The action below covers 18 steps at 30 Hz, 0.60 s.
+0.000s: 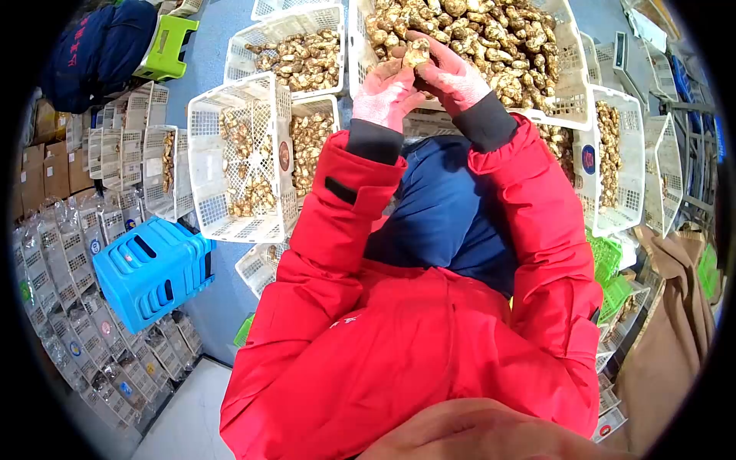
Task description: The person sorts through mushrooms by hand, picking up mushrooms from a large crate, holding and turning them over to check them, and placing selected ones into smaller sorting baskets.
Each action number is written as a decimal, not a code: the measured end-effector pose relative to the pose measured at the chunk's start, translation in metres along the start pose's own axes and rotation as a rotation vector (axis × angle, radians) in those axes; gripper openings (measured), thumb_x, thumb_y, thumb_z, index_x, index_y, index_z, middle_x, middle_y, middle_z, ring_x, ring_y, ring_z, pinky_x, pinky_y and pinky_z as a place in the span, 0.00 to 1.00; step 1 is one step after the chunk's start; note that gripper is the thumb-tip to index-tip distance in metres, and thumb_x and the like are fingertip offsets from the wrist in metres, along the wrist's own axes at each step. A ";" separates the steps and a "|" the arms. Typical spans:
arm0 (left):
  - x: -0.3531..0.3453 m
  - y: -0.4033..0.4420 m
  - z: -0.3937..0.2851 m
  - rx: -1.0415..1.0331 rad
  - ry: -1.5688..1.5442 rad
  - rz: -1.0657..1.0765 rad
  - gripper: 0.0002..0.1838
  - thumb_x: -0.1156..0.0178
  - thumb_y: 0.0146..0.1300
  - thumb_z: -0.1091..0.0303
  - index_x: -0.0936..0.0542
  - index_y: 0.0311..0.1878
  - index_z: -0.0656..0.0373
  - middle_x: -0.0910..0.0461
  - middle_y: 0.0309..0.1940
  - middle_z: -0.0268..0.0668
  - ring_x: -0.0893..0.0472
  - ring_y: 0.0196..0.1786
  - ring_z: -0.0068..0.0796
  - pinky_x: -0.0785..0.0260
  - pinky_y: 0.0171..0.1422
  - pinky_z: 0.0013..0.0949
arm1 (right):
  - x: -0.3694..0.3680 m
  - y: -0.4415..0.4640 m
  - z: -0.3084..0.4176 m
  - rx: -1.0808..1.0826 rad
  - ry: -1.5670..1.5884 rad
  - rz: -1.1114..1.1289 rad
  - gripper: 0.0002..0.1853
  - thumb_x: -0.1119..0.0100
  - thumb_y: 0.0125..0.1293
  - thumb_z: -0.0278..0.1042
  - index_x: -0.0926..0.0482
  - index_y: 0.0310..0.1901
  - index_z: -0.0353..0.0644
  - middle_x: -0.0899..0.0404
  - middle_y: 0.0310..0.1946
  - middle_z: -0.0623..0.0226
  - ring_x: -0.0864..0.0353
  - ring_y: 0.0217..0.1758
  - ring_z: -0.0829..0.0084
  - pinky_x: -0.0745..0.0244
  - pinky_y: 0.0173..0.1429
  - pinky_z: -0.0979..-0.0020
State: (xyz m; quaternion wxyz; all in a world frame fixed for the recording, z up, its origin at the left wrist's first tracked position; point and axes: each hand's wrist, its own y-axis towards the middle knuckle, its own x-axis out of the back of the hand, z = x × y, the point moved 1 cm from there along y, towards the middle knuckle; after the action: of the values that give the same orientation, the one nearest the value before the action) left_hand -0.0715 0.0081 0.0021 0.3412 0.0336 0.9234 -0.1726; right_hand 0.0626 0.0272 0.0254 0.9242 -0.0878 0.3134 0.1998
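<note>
A pale, brown-flecked mushroom (416, 53) sits between my two hands, above the near edge of a large white crate (573, 92) heaped with similar mushrooms (491, 46). My left hand (386, 93), in a pink glove, has its fingers closed on the left side of the mushroom. From the right, my right hand (454, 77), gloved in pink too, grips the same mushroom with its fingers and thumb. The fingers partly cover its lower end.
On my left stands a white perforated crate (201, 146) with scattered mushrooms, near another part-filled crate (238, 57). More mushroom crates (622, 192) are at my right. A blue plastic stool (149, 268), a green stool (165, 46) and stacked crates (69, 261) stand further left.
</note>
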 end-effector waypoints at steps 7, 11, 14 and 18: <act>-0.004 -0.001 -0.001 -0.044 0.012 -0.006 0.20 0.46 0.57 0.69 0.33 0.54 0.57 0.24 0.39 0.32 0.24 0.39 0.23 0.29 0.43 0.28 | -0.005 -0.002 0.004 0.030 0.005 0.053 0.29 0.50 0.61 0.28 0.48 0.62 0.37 0.32 0.51 0.57 0.25 0.44 0.68 0.24 0.41 0.70; 0.000 0.002 -0.001 -0.055 -0.106 -0.006 0.16 0.43 0.53 0.79 0.33 0.45 0.63 0.26 0.41 0.42 0.24 0.41 0.30 0.27 0.37 0.27 | -0.004 -0.002 0.003 0.009 0.017 0.062 0.30 0.48 0.61 0.33 0.49 0.62 0.36 0.32 0.51 0.57 0.25 0.47 0.67 0.25 0.43 0.70; -0.008 -0.001 0.001 -0.119 0.025 -0.059 0.18 0.42 0.52 0.78 0.31 0.47 0.63 0.23 0.38 0.38 0.23 0.35 0.25 0.27 0.37 0.25 | -0.004 -0.003 0.003 0.002 0.005 0.042 0.30 0.47 0.61 0.34 0.47 0.62 0.36 0.31 0.51 0.58 0.25 0.47 0.69 0.26 0.44 0.73; -0.003 0.003 0.004 -0.151 0.061 -0.008 0.18 0.41 0.53 0.77 0.31 0.47 0.64 0.23 0.38 0.38 0.23 0.34 0.24 0.29 0.34 0.23 | 0.005 -0.002 0.002 -0.014 -0.044 0.085 0.30 0.46 0.60 0.35 0.45 0.61 0.37 0.30 0.50 0.59 0.25 0.47 0.71 0.27 0.45 0.74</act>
State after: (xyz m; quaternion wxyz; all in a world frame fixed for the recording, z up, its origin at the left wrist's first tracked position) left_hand -0.0659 0.0093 0.0005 0.3140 0.0091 0.9438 -0.1026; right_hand 0.0682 0.0278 0.0235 0.9210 -0.0762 0.2949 0.2429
